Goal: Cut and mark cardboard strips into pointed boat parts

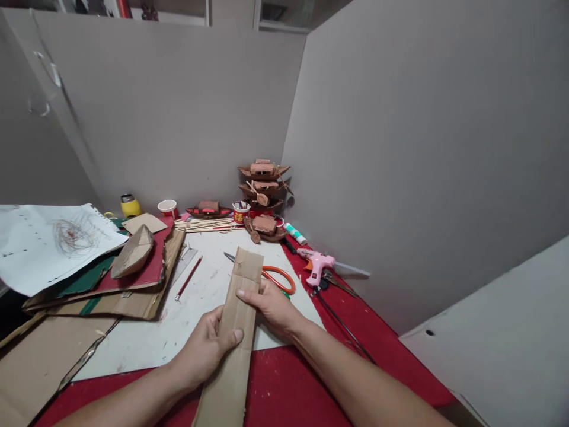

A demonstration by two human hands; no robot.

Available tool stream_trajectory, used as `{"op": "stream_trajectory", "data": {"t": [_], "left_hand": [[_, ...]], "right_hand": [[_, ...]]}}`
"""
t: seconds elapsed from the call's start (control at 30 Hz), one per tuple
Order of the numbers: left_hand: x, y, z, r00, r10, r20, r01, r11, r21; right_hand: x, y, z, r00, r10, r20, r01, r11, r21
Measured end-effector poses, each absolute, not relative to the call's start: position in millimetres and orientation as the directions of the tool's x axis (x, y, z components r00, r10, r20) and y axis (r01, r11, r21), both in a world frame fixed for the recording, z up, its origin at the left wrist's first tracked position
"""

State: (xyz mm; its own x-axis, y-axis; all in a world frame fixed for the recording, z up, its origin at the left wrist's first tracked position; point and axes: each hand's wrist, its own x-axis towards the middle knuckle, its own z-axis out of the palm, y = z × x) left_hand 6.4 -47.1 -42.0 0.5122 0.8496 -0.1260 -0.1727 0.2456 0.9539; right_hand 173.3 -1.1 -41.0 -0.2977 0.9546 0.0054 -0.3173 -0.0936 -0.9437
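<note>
A long strip of brown cardboard (240, 326) is held up between my two hands, running from near my body towards the middle of the table. My left hand (211, 338) grips its left edge with the thumb on top. Higher up, my right hand (271, 302) pinches the right edge, thumb on the face and fingers behind. Creases cross the strip near its far end. Under and behind it lie orange-handled scissors (291, 281), partly hidden, with the blade tips showing to the left. A pencil (189, 279) rests on the white sheet left of the strip.
Cardboard sheets (128, 302) are piled at left, with a small cardboard boat hull (134, 252) on top. A pink glue gun (316, 264) lies at right, its cord trailing forward. Several brown model boats (264, 172) are stacked at the back, near paper cups (168, 207) and thin sticks (207, 225).
</note>
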Motion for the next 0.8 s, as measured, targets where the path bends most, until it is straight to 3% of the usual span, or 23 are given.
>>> {"op": "stream_trajectory", "data": {"t": [0.37,0.63,0.8], "left_hand": [[15.1,-44.1,-50.3,0.381,0.923,-0.063,-0.086,0.103,0.991],[7.3,-39.4,-44.9,0.417,0.907,-0.055,-0.036,0.077,0.996],[11.0,-36.9,-49.1,0.335,0.942,-0.026,-0.022,0.035,0.999]], "right_hand": [[172.3,-0.3,-50.2,-0.231,0.970,0.070,-0.112,0.045,-0.993],[166.4,-0.7,-55.6,-0.338,0.941,0.026,-0.062,0.005,-0.998],[166.7,-6.9,-54.3,-0.238,0.962,0.135,0.009,0.141,-0.990]]}}
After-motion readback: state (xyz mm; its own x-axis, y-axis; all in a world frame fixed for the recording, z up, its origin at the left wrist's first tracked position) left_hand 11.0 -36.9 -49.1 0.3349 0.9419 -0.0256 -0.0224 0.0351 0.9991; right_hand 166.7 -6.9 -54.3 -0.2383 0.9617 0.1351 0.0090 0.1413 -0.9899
